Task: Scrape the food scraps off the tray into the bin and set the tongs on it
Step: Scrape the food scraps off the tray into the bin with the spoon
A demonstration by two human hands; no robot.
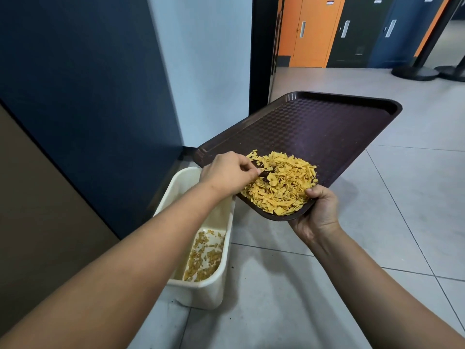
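Observation:
A dark brown tray is held tilted above the floor, its near corner over the cream bin. A heap of yellow food scraps lies at the tray's near end. My right hand grips the tray's near corner, thumb on top by the scraps. My left hand holds a dark tool, seemingly the tongs, whose tip pokes into the scraps; most of the tool is hidden by the hand. Several scraps lie at the bin's bottom.
The bin stands on a grey tiled floor against a dark blue wall. A doorway beyond the tray opens to a corridor with orange and dark doors. Black stanchion bases stand at the far right.

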